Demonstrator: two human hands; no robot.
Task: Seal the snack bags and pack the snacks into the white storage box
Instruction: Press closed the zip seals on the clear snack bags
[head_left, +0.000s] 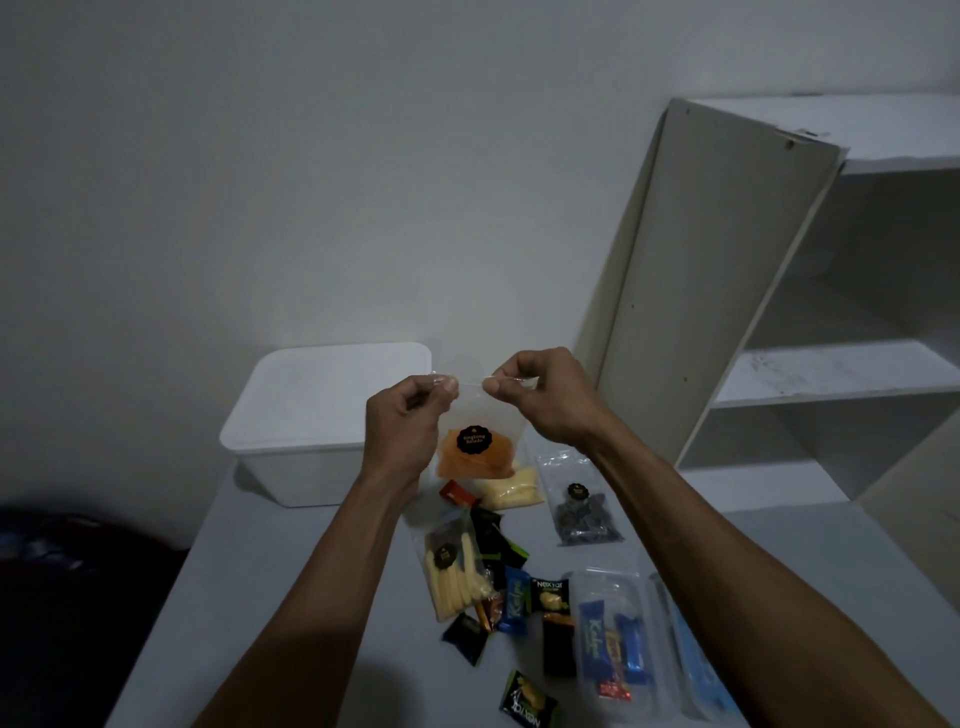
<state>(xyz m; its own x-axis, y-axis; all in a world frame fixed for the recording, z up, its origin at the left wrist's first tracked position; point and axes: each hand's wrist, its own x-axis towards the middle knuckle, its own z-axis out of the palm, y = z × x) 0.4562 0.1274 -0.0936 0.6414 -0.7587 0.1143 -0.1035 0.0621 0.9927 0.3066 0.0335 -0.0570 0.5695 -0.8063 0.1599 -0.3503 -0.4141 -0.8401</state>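
Note:
I hold a clear bag of orange chips (475, 451) with a black round label up above the table. My left hand (408, 421) pinches the left end of its top strip, and my right hand (545, 397) pinches the right end. The white storage box (317, 415) stands behind my left hand with its lid on. On the table below lie a bag of pale yellow sticks (453, 569), a bag of pale yellow snacks (511, 491), a bag of dark pieces (584, 512) and several small wrapped snacks (549, 597).
A clear plastic tray (615, 647) with blue-wrapped bars sits at the table's near right. A white shelf unit (810, 374) stands at the right, its side panel leaning. A dark object (78, 551) lies left of the table. The wall is behind.

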